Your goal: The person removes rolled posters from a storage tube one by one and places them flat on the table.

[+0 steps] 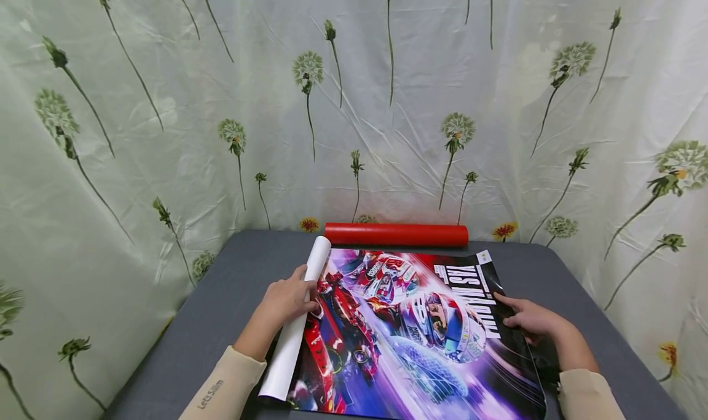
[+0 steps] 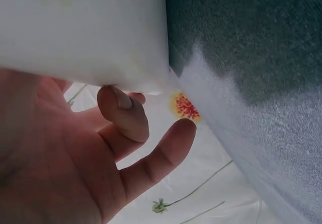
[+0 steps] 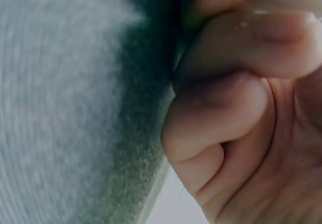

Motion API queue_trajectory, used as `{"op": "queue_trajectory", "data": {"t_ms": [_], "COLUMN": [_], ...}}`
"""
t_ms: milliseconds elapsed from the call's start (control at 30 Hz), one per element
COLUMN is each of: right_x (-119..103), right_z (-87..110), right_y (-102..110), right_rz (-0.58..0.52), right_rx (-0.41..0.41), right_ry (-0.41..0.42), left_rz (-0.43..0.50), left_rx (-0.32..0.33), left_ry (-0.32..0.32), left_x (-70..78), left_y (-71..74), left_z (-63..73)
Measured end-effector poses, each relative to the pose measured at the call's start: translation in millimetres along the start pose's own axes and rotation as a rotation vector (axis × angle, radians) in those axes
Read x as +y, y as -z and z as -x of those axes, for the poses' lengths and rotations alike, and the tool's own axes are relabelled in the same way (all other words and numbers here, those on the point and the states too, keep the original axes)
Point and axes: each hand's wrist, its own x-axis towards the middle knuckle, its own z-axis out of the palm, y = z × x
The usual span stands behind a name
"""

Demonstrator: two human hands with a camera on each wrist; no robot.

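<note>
A glossy racing poster lies partly unrolled, its print of red cars and helmeted drivers facing up. Its left side is still wound into a white roll. My left hand grips this roll at about the middle of its length, with the thumb on the printed side. In the left wrist view, curled fingers lie against the white back of the paper. At the opposite edge, my right hand pinches the poster, thumb on top and other fingers underneath. The right wrist view shows those fingers curled close over the table.
A red tube lies across the back of the grey table, just behind the poster. Behind the table hangs a pale curtain printed with dandelions. A dark object shows partly beside the right wrist.
</note>
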Motion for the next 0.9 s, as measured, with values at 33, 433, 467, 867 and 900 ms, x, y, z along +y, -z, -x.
{"op": "queue_trajectory", "data": {"t_ms": [33,433,467,867,900], "right_x": [1.1,10.8,10.8,15.3,16.5], "right_z": [0.1,5.0,5.5,12.9,13.3], "right_y": [0.5,8.0,8.3,11.3,11.2], "right_rz": [0.004,-0.001,0.000,0.002,-0.003], "right_rx": [-0.001,-0.004,-0.002,0.012,0.021], "right_ry": [0.005,-0.006,-0.009,0.040,0.040], "left_rz": [-0.002,-0.006,-0.002,0.090,0.121], "left_rx": [0.002,0.039,0.046,0.037,0.027], "left_ry": [-0.001,-0.009,-0.011,0.037,0.040], "left_x": [-0.3,-3.4,-4.6,-36.6,-40.9], "left_y": [0.1,2.9,2.5,10.7,11.5], "left_z": [0.1,3.3,3.2,1.3,0.8]}}
